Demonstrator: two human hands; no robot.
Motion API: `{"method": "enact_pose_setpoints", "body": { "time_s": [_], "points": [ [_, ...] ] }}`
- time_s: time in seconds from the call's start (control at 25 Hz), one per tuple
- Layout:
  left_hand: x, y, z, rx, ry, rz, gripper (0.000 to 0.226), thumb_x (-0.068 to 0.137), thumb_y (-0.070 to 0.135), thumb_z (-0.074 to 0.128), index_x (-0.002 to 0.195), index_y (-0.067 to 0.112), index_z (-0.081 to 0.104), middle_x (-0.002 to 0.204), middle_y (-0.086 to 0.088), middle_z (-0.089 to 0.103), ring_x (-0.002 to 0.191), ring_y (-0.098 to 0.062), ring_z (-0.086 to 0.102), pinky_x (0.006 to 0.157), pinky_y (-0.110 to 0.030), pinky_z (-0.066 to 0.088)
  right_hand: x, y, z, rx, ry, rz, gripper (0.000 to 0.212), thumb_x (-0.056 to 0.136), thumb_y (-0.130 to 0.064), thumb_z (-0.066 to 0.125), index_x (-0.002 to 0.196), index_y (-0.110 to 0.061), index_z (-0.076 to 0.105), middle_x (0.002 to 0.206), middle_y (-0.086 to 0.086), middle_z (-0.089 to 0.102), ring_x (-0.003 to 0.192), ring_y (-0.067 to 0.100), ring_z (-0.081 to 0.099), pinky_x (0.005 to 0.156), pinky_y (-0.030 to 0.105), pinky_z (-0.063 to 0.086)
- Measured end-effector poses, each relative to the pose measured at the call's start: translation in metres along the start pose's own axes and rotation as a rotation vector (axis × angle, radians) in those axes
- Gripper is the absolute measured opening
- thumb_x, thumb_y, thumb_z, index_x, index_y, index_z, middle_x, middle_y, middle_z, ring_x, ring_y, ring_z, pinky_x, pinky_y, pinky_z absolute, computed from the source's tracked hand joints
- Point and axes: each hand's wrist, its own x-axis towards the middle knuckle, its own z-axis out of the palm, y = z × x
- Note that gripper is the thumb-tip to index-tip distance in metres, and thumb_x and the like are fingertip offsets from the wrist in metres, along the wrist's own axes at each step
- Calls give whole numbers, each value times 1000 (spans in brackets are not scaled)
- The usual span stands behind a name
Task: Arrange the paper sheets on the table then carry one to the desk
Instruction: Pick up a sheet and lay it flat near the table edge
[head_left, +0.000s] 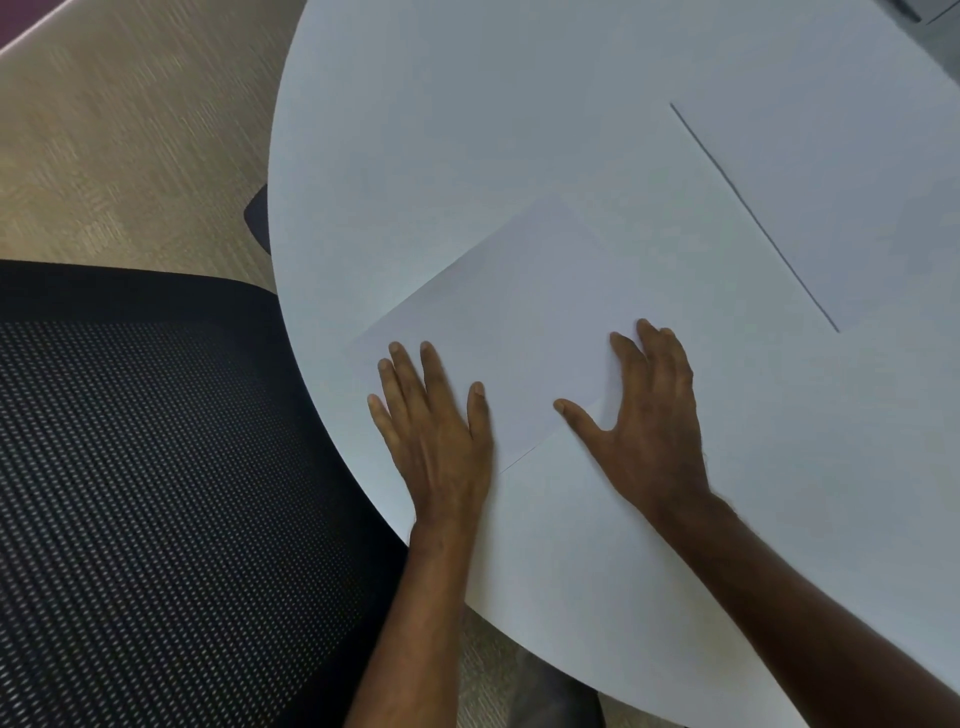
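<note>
A white paper sheet (524, 312) lies near the front left edge of the round white table (467, 114), turned at an angle. My left hand (436, 421) rests flat on its near left corner, fingers spread. My right hand (644, 415) presses flat on its near right edge, thumb stretched out across the paper. A second white sheet (857, 197) lies farther right, its long left edge showing as a dark line. Neither hand grips anything.
A black mesh office chair (156, 493) stands close against the table's left side. Beige carpet (130, 130) covers the floor beyond. A grey object (919, 8) peeks in at the top right corner.
</note>
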Motion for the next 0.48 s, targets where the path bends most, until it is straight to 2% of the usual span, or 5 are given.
{"method": "enact_pose_setpoints", "body": {
  "time_s": [0.36, 0.48],
  "points": [
    [1, -1, 1, 22, 7, 10, 69, 109, 46, 38, 167, 13, 19, 176, -16, 5, 164, -33, 5, 131, -58, 6, 1, 3, 2, -34, 23, -30, 92, 89, -73, 59, 155, -11, 41, 167, 14, 34, 157, 34, 26, 124, 50, 35],
    [0, 3, -1, 7, 5, -11, 70, 108, 46, 39, 167, 14, 17, 177, -15, 4, 164, -33, 3, 130, -61, 5, 3, 4, -5, 40, 6, -30, 89, 90, -67, 63, 155, -11, 40, 167, 12, 32, 156, 32, 26, 125, 50, 33]
  ]
}}
